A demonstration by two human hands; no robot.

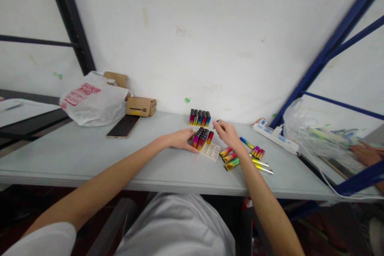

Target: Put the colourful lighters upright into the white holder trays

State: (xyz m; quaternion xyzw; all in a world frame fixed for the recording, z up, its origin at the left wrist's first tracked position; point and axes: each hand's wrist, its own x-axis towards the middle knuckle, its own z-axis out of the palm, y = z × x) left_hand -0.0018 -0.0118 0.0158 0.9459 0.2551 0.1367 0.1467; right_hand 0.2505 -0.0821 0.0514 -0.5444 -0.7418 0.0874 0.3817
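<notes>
My left hand (181, 140) curves around the left end of a white tray (213, 153) with round holes, thumb in front and fingers behind. Upright lighters (199, 140) with rainbow-metallic bodies and dark tops fill that left end, while the holes on the right are bare. One reddish lighter (210, 137) stands at the back of the tray. Above and right of it, my right hand (225, 133) is closed in a pinch on a small piece with a dark and metal end, seemingly a lighter; most of it is hidden by my fingers.
Behind stands a full block of lighters (199, 117). Loose lighters (229, 157) lie under my right forearm. A power strip (276, 135) sits at right. A phone (123, 126), a cardboard box (141, 106) and a plastic bag (94, 100) are at left. Another person's hand (366, 153) shows far right.
</notes>
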